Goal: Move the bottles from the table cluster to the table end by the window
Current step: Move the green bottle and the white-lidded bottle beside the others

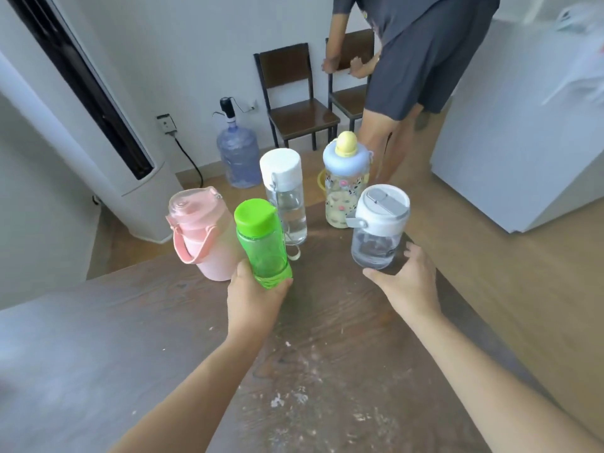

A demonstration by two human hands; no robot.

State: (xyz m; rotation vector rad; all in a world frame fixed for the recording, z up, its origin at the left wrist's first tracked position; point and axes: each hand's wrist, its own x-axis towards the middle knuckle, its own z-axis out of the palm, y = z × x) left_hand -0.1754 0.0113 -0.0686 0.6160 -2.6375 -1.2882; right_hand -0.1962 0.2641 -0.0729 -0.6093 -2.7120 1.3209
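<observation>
Five bottles stand clustered near the far edge of the bench (327,322). I record my left hand (253,297), fingers wrapped around the base of the green bottle (261,243). My right hand (408,282), fingers spread, cups the clear grey-lidded bottle (377,230) without closing. Pink bottle (201,230), white-capped bottle (286,194) and patterned bottle (343,184) stand untouched. Near bench surface lies open.

Both forearms are bare from the lower frame edge to the wrists; no sleeve, cuff, watch, bracelet or glove is visible. The left hand (255,297) and right hand (410,284) carry no rings. Fingernails, where visible, are short and unpainted. Upper arms and torso lie outside the frame.
</observation>
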